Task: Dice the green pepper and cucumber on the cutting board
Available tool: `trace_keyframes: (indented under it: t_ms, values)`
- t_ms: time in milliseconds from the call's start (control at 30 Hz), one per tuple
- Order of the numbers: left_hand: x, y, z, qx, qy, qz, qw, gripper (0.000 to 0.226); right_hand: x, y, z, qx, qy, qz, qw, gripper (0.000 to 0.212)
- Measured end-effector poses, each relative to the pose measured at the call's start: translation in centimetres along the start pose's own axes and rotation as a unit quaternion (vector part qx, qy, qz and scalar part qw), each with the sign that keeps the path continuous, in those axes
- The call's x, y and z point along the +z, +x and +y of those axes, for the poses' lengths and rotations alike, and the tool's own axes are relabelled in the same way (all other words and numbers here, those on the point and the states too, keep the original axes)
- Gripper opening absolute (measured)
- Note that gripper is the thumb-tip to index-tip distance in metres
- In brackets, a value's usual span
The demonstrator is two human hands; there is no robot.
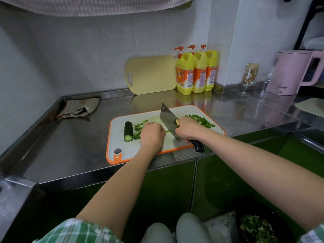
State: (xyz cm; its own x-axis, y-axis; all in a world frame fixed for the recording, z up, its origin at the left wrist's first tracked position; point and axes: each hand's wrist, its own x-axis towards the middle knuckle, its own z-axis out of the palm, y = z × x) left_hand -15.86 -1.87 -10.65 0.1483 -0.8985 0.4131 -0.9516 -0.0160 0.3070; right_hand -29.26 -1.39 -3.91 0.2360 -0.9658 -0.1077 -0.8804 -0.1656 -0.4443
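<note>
Your left hand [152, 135] curls its fingers onto the pepper strips [138, 128] on the cutting board [122, 151] — cucumber [128, 131] just left of them. Your right hand [188, 128] grips the cleaver [169, 120] — blade right of those fingers.

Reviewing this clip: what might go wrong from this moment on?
The left hand holds the pepper strips right beside the blade of the cleaver that the right hand grips; a slip could nick fingers. The cutting board sits at the front edge of the counter and may slide off.
</note>
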Motion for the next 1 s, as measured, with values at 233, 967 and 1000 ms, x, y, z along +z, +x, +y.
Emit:
trace_keyframes:
  t_ms: [233,967,1000]
  values:
    - [-0.2,-0.2,-0.4,0.015,0.003,-0.004,1.000,0.023,-0.7,0.2,1.0,-0.013,0.054,0.021,0.998,0.009]
    - [-1.6,-1.2,-1.7,0.017,-0.055,0.034,0.998,0.032,0.9,0.1,0.1,-0.010,0.176,0.001,0.984,0.010]
    - [-1.8,-1.3,-1.6,0.017,-0.048,0.041,0.998,0.030,1.3,-0.2,-0.2,-0.011,0.170,-0.012,0.985,0.010]
